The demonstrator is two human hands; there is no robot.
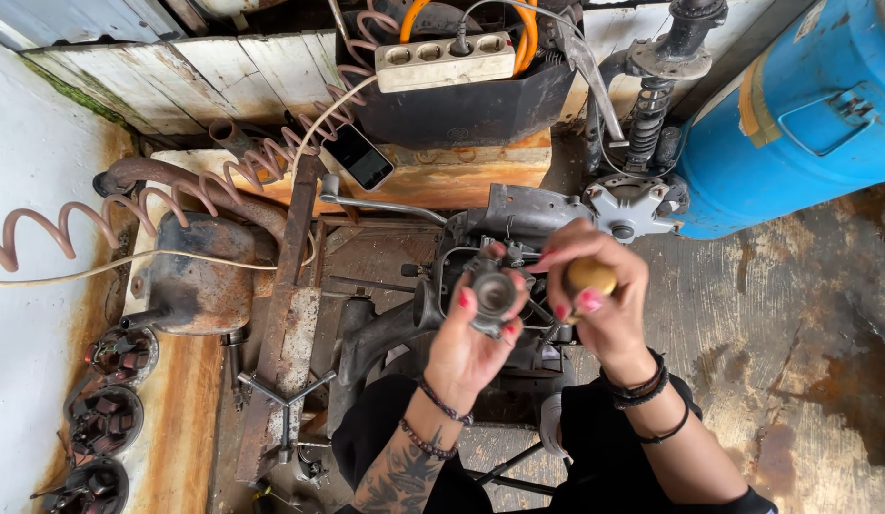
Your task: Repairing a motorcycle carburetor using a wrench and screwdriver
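Rusty, stained concrete floor, white wall at left, blue drum at right, power strip up top. Left hand curled round a small grey metal engine part, held over the engine block. Right hand closed on a yellow-handled tool, right beside the part.

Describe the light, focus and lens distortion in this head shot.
Head view: soft, even daylight, no hard shadows; a mild sheen on the blue drum; the left hand, the metal part it holds and the right hand look sharp; the wide lens curves the planks near the edges.
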